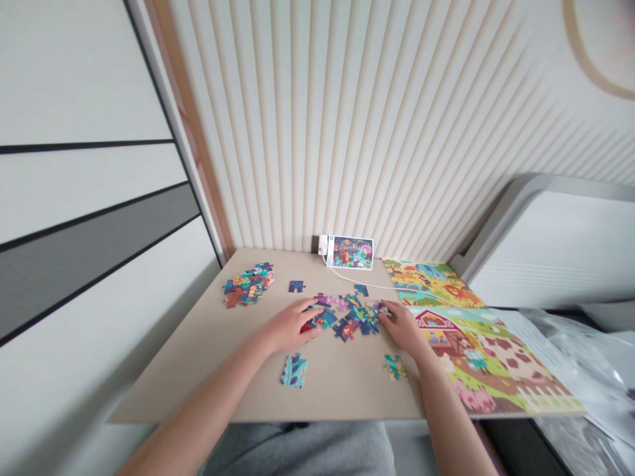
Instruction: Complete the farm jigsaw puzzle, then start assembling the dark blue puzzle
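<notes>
A cluster of joined jigsaw pieces (350, 312) lies in the middle of the beige table (208, 370). My left hand (290, 325) rests palm down on the cluster's left edge, fingers curled over a few pieces. My right hand (404, 327) touches the cluster's right edge, its fingertips pinched on a piece there. A heap of loose pieces (248, 284) sits at the far left. Single pieces lie apart: one blue piece (296, 286) behind the cluster, a teal clump (294, 370) near the front, a small clump (395, 367) by my right wrist.
A reference picture card (352, 252) leans against the ribbed wall at the back, with a white charger and cable (347, 272) beside it. Two finished farm puzzles (476, 350) cover the table's right side. Clear plastic wrapping (585, 357) lies further right.
</notes>
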{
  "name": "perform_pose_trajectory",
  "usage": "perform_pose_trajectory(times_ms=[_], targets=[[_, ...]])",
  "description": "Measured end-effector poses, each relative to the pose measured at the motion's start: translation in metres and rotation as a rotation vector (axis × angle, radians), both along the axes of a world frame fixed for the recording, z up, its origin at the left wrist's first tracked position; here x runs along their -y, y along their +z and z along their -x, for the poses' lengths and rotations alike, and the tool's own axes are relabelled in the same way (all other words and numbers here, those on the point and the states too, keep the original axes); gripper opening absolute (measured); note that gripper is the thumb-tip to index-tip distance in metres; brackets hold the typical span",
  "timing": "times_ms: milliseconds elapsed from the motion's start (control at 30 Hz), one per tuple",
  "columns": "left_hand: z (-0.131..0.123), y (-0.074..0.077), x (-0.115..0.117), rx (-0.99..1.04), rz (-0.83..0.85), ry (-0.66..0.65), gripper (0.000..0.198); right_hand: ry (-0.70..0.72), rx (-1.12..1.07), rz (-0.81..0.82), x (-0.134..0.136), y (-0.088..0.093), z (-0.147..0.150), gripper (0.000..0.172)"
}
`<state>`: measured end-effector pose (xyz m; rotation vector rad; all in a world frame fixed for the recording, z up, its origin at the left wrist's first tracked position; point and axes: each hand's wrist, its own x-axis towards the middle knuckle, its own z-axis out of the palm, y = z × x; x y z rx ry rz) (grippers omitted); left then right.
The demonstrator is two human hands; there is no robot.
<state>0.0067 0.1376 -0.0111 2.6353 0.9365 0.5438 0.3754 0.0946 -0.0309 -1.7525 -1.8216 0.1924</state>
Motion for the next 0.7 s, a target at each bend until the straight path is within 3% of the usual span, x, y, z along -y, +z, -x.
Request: perform_pose_trajectory(times_ms=[333,700], targets=[[-0.001,0.001,0.002,-0.005,0.018,0.013,0.05,-0.011,0.052,0.071,0.001,0.002,0.003,0.05],[-0.002,-0.001,0.002,0.002,-0.031,-0.01,0.055,-0.024,0.045,-0.009,0.003,0.001,0.011,0.042]])
